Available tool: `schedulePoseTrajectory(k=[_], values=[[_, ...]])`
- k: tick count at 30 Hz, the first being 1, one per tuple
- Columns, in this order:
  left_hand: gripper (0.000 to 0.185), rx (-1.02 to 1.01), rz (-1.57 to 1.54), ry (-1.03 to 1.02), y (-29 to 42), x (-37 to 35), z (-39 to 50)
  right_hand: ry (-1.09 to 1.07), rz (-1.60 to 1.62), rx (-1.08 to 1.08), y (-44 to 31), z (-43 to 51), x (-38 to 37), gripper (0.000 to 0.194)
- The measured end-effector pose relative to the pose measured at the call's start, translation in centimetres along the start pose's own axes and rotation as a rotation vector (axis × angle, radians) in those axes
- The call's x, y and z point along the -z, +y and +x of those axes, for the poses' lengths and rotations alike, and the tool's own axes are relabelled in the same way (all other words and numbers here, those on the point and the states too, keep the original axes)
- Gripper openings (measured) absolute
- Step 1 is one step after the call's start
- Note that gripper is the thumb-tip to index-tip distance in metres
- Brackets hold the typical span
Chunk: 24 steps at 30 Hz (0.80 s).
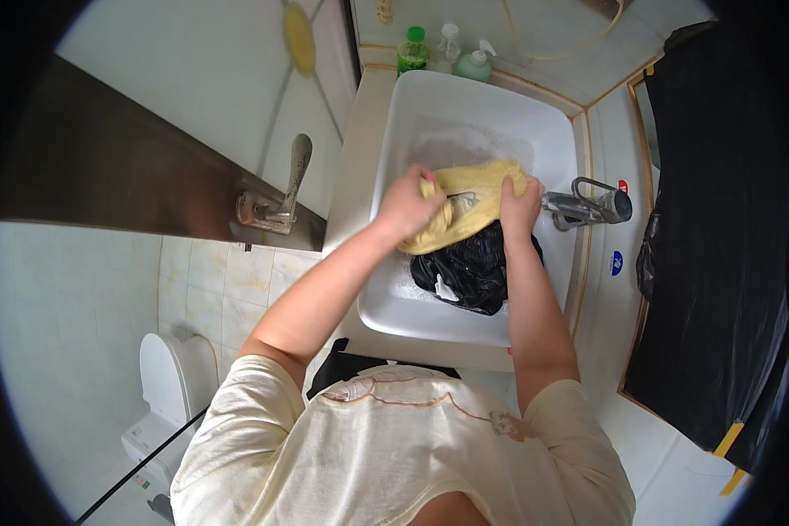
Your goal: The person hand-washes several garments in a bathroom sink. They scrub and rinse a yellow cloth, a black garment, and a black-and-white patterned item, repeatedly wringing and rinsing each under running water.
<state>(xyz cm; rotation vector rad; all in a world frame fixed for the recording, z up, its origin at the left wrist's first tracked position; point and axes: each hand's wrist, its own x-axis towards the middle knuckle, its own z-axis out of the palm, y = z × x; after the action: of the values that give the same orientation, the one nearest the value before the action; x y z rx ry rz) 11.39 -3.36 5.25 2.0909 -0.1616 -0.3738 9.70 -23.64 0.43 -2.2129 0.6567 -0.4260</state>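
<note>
My left hand (406, 205) grips one side of a wet yellow garment (468, 231). The other side of it is held in my right hand (519, 202), close to the faucet spout. Between my hands the cloth is stretched into a loop, and a pale patch shows in its opening. Just below it, a black garment (465, 266) with a white tag (445, 289) lies bunched in the white washbasin (401, 315). Suds and some water show around the cloth. Part of the black garment is hidden by the yellow one and my right forearm.
A metal faucet (588, 204) stands at the basin's right side. Behind the basin are a green-capped bottle (413, 52), a clear bottle (448, 47) and a pump bottle (475, 64). At left are a door handle (289, 191) and a toilet (167, 381). Black plastic sheeting (713, 250) hangs at right.
</note>
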Motion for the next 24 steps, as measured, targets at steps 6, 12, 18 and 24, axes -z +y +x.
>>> schedulePoseTrajectory(k=[6, 12, 18, 24], values=[[0.082, -0.019, 0.757, -0.162, -1.2, -6.5, 1.4, -0.177, -0.687, 0.42, 1.5, -0.3, -3.3, 0.065], [0.086, 0.053, 0.754, -0.292, -2.7, -8.7, 4.6, -0.438, -0.653, 0.31, 3.4, 2.3, -7.8, 0.064], [0.082, -0.048, 0.732, -0.2, -3.2, -9.4, 5.1, -0.454, -0.703, 0.296, 2.9, 3.7, -7.6, 0.06], [0.073, -0.14, 0.514, -0.012, -4.2, -9.0, 4.2, -0.384, -0.6, 0.334, 2.1, 2.8, -6.6, 0.046]])
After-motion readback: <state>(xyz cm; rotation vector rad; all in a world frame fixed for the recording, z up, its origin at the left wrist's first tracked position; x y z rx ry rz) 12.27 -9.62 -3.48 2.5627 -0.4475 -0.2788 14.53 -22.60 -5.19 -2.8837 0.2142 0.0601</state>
